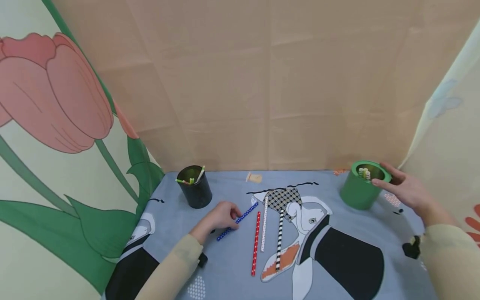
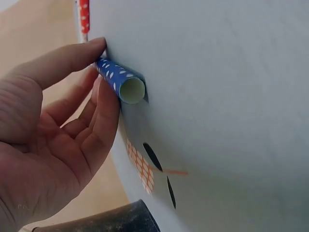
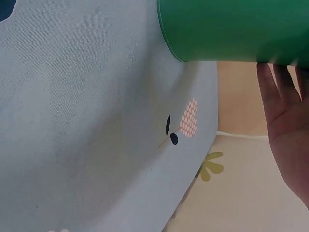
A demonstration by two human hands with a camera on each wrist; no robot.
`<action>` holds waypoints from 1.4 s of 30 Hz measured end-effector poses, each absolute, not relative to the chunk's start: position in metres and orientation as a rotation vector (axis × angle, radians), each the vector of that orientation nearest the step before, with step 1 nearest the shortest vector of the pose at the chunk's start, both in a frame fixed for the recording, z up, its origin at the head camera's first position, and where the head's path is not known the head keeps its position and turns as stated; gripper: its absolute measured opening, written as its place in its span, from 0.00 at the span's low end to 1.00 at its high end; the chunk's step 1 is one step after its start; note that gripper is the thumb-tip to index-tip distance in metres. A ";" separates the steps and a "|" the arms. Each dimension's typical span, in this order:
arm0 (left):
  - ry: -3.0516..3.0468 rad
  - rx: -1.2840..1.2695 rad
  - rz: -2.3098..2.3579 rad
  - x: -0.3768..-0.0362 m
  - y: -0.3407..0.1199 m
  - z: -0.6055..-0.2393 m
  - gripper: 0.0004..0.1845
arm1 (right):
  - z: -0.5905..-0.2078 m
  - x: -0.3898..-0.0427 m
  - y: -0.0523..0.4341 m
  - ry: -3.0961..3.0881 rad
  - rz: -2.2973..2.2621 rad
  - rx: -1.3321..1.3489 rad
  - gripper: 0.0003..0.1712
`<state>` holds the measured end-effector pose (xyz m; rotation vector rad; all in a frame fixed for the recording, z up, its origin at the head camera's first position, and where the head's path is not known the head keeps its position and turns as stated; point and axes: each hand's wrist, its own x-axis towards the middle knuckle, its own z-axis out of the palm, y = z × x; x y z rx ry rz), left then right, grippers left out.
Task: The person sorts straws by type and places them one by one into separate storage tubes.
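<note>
My left hand [image 1: 233,216] pinches a blue white-dotted paper straw [image 1: 241,217] that lies on the grey printed tablecloth [image 1: 232,266]. In the left wrist view the thumb lies over the blue straw [image 2: 120,83] and the fingers [image 2: 104,113] curl under it; its open end faces the camera. My right hand [image 1: 391,182] rests with straight fingers against the far side of a green cup [image 1: 360,191] holding a few pale straws. The right wrist view shows the green cup [image 3: 236,29] with my right hand's fingers [image 3: 285,106] flat behind it.
A black cup [image 1: 196,192] with green straws stands at the back left. Red [image 1: 256,243], white dotted [image 1: 264,225] and black-and-white striped [image 1: 279,239] straws lie side by side mid-table. A small beige piece [image 1: 255,178] lies near the back. Cloth walls close three sides.
</note>
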<state>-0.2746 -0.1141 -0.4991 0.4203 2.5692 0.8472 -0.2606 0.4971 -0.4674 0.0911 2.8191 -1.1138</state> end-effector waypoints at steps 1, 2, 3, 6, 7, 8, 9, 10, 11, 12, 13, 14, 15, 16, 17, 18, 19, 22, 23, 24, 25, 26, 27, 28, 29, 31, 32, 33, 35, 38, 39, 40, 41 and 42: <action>2.562 0.420 0.846 -0.274 -0.115 -0.499 0.14 | -0.467 -0.261 0.497 2.818 -1.112 0.089 0.59; 2.557 0.418 0.845 -0.274 -0.117 -0.499 0.13 | -0.468 -0.261 0.498 2.817 -1.107 0.089 0.59; 2.552 0.416 0.844 -0.274 -0.117 -0.498 0.13 | -0.468 -0.261 0.498 2.815 -1.108 0.090 0.59; 2.555 0.417 0.840 -0.273 -0.119 -0.498 0.12 | -0.470 -0.262 0.500 2.812 -1.120 0.089 0.59; 2.555 0.412 0.839 -0.273 -0.119 -0.498 0.12 | -0.471 -0.263 0.500 2.812 -1.121 0.090 0.59; 2.555 0.410 0.840 -0.273 -0.119 -0.497 0.12 | -0.471 -0.263 0.501 2.810 -1.122 0.091 0.59; 2.554 0.409 0.844 -0.272 -0.119 -0.497 0.12 | -0.471 -0.263 0.501 2.808 -1.123 0.090 0.59; 2.558 0.408 0.845 -0.273 -0.120 -0.496 0.12 | -0.471 -0.263 0.501 2.807 -1.119 0.089 0.59; 2.558 0.409 0.855 -0.273 -0.120 -0.496 0.13 | -0.471 -0.263 0.501 2.805 -1.117 0.089 0.59; 2.559 0.408 0.865 -0.273 -0.119 -0.495 0.13 | -0.470 -0.263 0.500 2.803 -1.115 0.091 0.59; 2.563 0.408 0.877 -0.274 -0.119 -0.494 0.13 | -0.470 -0.263 0.500 2.801 -1.114 0.090 0.59; 2.565 0.413 0.897 -0.275 -0.118 -0.492 0.13 | -0.469 -0.262 0.500 2.798 -1.113 0.090 0.59; 2.572 0.414 0.914 -0.275 -0.117 -0.490 0.13 | -0.468 -0.262 0.500 2.799 -1.110 0.089 0.59; 2.579 0.410 0.930 -0.276 -0.116 -0.488 0.13 | -0.467 -0.262 0.499 2.799 -1.107 0.090 0.59; 2.585 0.413 0.950 -0.277 -0.115 -0.485 0.13 | -0.466 -0.261 0.499 2.799 -1.106 0.091 0.59; 2.592 0.412 0.967 -0.278 -0.113 -0.482 0.13 | -0.465 -0.261 0.499 2.802 -1.102 0.089 0.59; 2.600 0.415 0.981 -0.279 -0.111 -0.479 0.13 | -0.464 -0.261 0.499 2.803 -1.099 0.086 0.59; 2.619 0.428 1.014 -0.282 -0.106 -0.471 0.14 | -0.464 -0.260 0.498 2.804 -1.084 0.087 0.59; 2.626 0.435 1.021 -0.282 -0.103 -0.469 0.15 | -0.464 -0.260 0.498 2.802 -1.082 0.086 0.59; 2.634 0.439 1.027 -0.283 -0.101 -0.467 0.16 | -0.464 -0.260 0.498 2.802 -1.080 0.086 0.59; 2.638 0.443 1.036 -0.283 -0.098 -0.465 0.17 | -0.464 -0.260 0.498 2.799 -1.076 0.087 0.60; 2.644 0.446 1.047 -0.284 -0.096 -0.463 0.17 | -0.464 -0.260 0.498 2.798 -1.072 0.086 0.60; 2.653 0.456 1.055 -0.284 -0.093 -0.462 0.17 | -0.465 -0.261 0.498 2.800 -1.070 0.085 0.60; 2.659 0.466 1.065 -0.285 -0.090 -0.461 0.17 | -0.465 -0.261 0.499 2.800 -1.075 0.085 0.59; 2.665 0.476 1.075 -0.285 -0.088 -0.460 0.17 | -0.466 -0.261 0.499 2.801 -1.080 0.082 0.59; 2.675 0.504 1.099 -0.286 -0.082 -0.458 0.16 | -0.466 -0.262 0.499 2.804 -1.089 0.076 0.59; 2.682 0.523 1.111 -0.287 -0.080 -0.457 0.16 | -0.466 -0.262 0.499 2.807 -1.092 0.071 0.59; 2.688 0.543 1.121 -0.287 -0.078 -0.457 0.16 | -0.466 -0.262 0.499 2.809 -1.097 0.068 0.59; 2.697 0.573 1.153 -0.288 -0.073 -0.455 0.15 | -0.466 -0.261 0.498 2.810 -1.102 0.062 0.59; 2.713 0.604 1.198 -0.288 -0.066 -0.452 0.15 | -0.465 -0.260 0.497 2.809 -1.109 0.062 0.59; 2.711 0.606 1.218 -0.288 -0.063 -0.451 0.15 | -0.464 -0.259 0.496 2.810 -1.111 0.065 0.59; 2.710 0.607 1.237 -0.288 -0.061 -0.450 0.15 | -0.463 -0.259 0.495 2.806 -1.116 0.066 0.59; 2.707 0.608 1.254 -0.287 -0.059 -0.449 0.15 | -0.463 -0.258 0.495 2.805 -1.115 0.071 0.59; 2.702 0.604 1.272 -0.287 -0.057 -0.449 0.15 | -0.462 -0.258 0.494 2.808 -1.115 0.071 0.59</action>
